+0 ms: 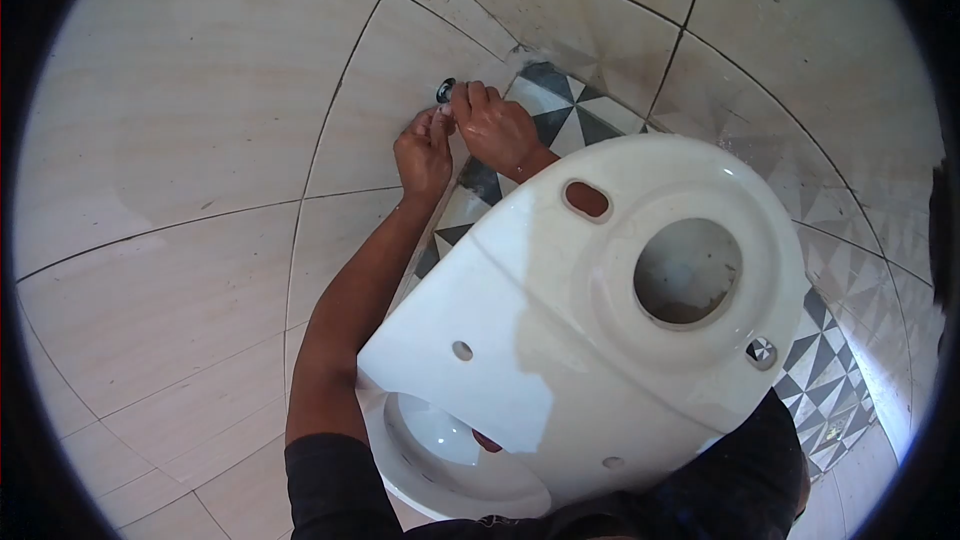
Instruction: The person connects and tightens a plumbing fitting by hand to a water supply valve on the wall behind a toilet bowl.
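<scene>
A small round chrome fitting [446, 90] sits at the tiled wall, low down near the corner. My right hand [495, 130] has its fingers curled and closed at the right side of this fitting, partly covering it. Just below, my left hand [424, 154] is pinched, its fingertips meeting those of my right hand. Whatever lies between the left fingertips is hidden. Between my body and the wall is a white ceramic toilet [480, 310], tipped so that its underside faces up, with a large round outlet opening and slotted holes. Its lower part is near my body.
Patterned grey and white floor tiles [577, 130] run along the wall's foot and appear again at the right [825, 380]. Large beige wall tiles [190, 110] rise on the left and at the back. The toilet takes up much of the floor.
</scene>
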### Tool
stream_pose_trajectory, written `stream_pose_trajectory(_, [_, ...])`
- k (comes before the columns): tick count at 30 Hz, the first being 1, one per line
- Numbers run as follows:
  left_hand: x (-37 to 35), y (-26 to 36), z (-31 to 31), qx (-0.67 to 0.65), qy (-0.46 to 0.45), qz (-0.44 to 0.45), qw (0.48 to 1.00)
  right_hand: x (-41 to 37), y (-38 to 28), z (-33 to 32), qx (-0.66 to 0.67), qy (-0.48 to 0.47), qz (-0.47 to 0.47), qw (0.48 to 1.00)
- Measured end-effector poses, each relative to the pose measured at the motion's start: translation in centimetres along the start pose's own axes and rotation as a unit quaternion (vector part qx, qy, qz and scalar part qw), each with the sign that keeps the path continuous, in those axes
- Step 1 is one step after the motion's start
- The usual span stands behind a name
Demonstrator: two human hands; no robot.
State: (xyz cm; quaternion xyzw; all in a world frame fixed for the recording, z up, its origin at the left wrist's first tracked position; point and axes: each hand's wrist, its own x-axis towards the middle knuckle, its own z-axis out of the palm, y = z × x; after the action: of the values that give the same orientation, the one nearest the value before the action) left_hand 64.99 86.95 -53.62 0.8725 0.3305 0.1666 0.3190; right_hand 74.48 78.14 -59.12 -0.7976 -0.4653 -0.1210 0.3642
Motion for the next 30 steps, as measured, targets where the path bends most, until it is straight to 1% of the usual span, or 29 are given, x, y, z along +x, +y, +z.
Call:
stream_pose_trajectory(1, [0.2,0.0,0.0,-0.001,0.001,0.001,1.000,0.2,0.1,0.0,-0.001,0.001,-0.001,1.000])
stream_pose_trajectory(3, [0.0,0.1,0.2,-0.054,0.019,0.022,0.998,0.2,0.1,0.0,0.030,-0.030,0.014,0.999])
stream_pose_trajectory(4, [-0.3,0.1,0.4,-0.052,0.019,0.020,0.998,-0.2,0.2,-0.2,0.034,-0.031,0.014,0.999])
stream_pose_trajectory(6, [-0.2,-0.2,0.7,-0.096,0.016,0.004,0.995,-0.1,0.3,-0.4,0.080,-0.038,0.035,0.995])
stream_pose_trajectory(9, [0.3,-0.3,0.3,-0.097,0.008,0.006,0.995,0.5,0.6,-0.2,0.099,-0.054,0.029,0.993])
stream_pose_trajectory(12, [0.5,1.2,-0.1,-0.078,0.006,0.007,0.997,0.9,1.0,-0.2,0.130,-0.056,0.030,0.989])
stream_pose_trajectory(16, [0.7,0.3,0.1,-0.080,0.002,0.010,0.997,0.7,1.1,0.4,0.147,-0.046,0.040,0.987])
stream_pose_trajectory(19, [0.9,-0.4,0.5,-0.079,-0.011,-0.001,0.997,0.7,1.1,0.4,0.165,-0.043,0.064,0.983])
stream_pose_trajectory(21, [0.7,-0.4,0.9,-0.227,0.001,-0.027,0.974,0.6,1.0,0.5,0.196,-0.004,0.073,0.978])
stream_pose_trajectory(22, [0.8,-0.5,1.0,-0.228,0.001,-0.025,0.973,0.7,0.9,0.6,0.195,-0.003,0.072,0.978])
stream_pose_trajectory(24, [0.8,-0.5,1.0,-0.284,-0.018,-0.020,0.959,0.8,0.8,0.8,0.230,-0.005,0.104,0.968])
stream_pose_trajectory(25, [0.8,-0.4,1.0,-0.284,-0.017,-0.020,0.958,0.9,0.7,0.7,0.229,-0.006,0.103,0.968])
stream_pose_trajectory(27, [0.9,-0.4,0.7,-0.219,-0.030,-0.017,0.975,1.0,0.5,0.7,0.264,-0.020,0.152,0.952])
stream_pose_trajectory(28, [1.0,-0.7,0.8,-0.220,-0.028,-0.016,0.975,1.1,0.4,0.9,0.263,-0.020,0.150,0.953])
stream_pose_trajectory(30, [1.0,-1.4,1.2,-0.253,-0.002,-0.029,0.967,1.2,0.1,1.3,0.290,-0.028,0.207,0.934])
